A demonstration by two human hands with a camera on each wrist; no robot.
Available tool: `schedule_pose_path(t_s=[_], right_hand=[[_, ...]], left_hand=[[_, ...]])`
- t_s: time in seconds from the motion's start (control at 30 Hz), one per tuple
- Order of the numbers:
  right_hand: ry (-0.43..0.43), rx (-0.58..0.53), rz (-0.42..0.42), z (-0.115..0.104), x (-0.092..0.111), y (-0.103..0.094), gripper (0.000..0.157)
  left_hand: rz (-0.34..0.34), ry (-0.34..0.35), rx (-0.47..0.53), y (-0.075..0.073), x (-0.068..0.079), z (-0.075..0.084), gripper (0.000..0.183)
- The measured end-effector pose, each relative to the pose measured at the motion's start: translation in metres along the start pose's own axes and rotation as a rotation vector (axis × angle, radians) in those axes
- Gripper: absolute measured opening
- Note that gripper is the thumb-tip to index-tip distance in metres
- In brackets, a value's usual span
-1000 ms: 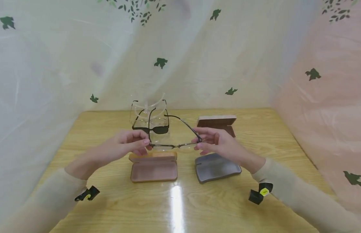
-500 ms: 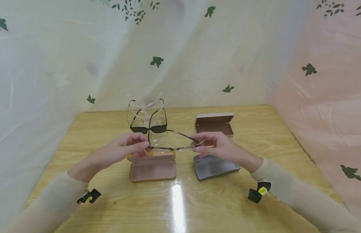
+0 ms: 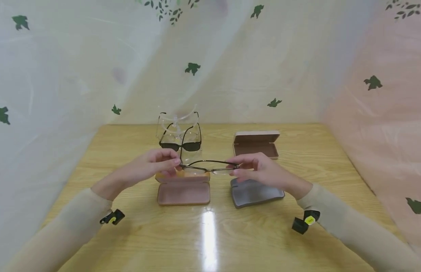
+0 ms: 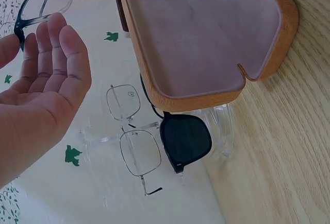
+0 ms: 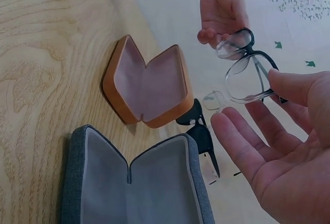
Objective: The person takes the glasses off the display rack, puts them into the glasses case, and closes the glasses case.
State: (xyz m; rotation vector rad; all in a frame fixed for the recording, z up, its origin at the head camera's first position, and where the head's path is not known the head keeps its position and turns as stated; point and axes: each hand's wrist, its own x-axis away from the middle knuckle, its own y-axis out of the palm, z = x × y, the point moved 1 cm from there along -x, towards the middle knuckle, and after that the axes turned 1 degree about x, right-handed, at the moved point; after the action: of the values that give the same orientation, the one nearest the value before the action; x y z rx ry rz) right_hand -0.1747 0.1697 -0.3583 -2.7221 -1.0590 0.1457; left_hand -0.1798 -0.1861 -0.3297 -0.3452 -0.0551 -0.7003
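A pair of eyeglasses [image 3: 210, 170], black along the top and clear below, is held level above the table between both hands. My left hand [image 3: 159, 162] pinches its left corner between thumb and fingers; the left temple still points away from me. At the opposite corner my right hand [image 3: 261, 170] grips near the hinge, and the right temple [image 3: 210, 161] lies folded in behind the lenses. Below the left hand is an open orange-brown glasses case [image 3: 184, 194] with pink lining. Beneath the right hand sits an open grey glasses case [image 3: 256, 193], partly hidden by that hand.
Behind the left hand, black sunglasses [image 3: 191, 146] and thin-rimmed glasses [image 4: 142, 174] hang on a clear display stand [image 3: 176, 121]. Another open case [image 3: 256, 147] with brown lining stands at the back right of the wooden table [image 3: 156, 234]. A patterned curtain [image 3: 230, 87] closes off the back.
The right temple has swung inward from pointing away to lying across behind the lenses. Both hands keep their grip at the corners of the frame. The head view has shifted slightly.
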Motion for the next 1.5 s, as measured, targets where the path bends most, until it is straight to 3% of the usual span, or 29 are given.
schedule_pose_path(t_s=[0.5, 0.7, 1.1, 1.33, 1.5], right_hand=[[0.005, -0.081, 0.067, -0.001, -0.008, 0.002, 0.042], [0.009, -0.043, 0.07, -0.004, -0.013, 0.001, 0.041], [0.011, -0.012, 0.075, -0.003, -0.012, 0.001, 0.044], [0.004, -0.027, 0.074, -0.001, -0.014, 0.002, 0.041], [-0.007, -0.044, 0.084, 0.0, -0.013, 0.004, 0.041]], left_hand=[[0.04, -0.033, 0.008, 0.003, 0.002, -0.008, 0.036], [0.074, 0.032, -0.002, 0.004, 0.001, -0.01, 0.04], [0.142, 0.145, -0.166, 0.011, 0.003, -0.015, 0.042], [0.118, 0.153, -0.168, 0.012, 0.003, -0.015, 0.048], [0.14, 0.158, -0.285, 0.016, 0.002, -0.015, 0.05]])
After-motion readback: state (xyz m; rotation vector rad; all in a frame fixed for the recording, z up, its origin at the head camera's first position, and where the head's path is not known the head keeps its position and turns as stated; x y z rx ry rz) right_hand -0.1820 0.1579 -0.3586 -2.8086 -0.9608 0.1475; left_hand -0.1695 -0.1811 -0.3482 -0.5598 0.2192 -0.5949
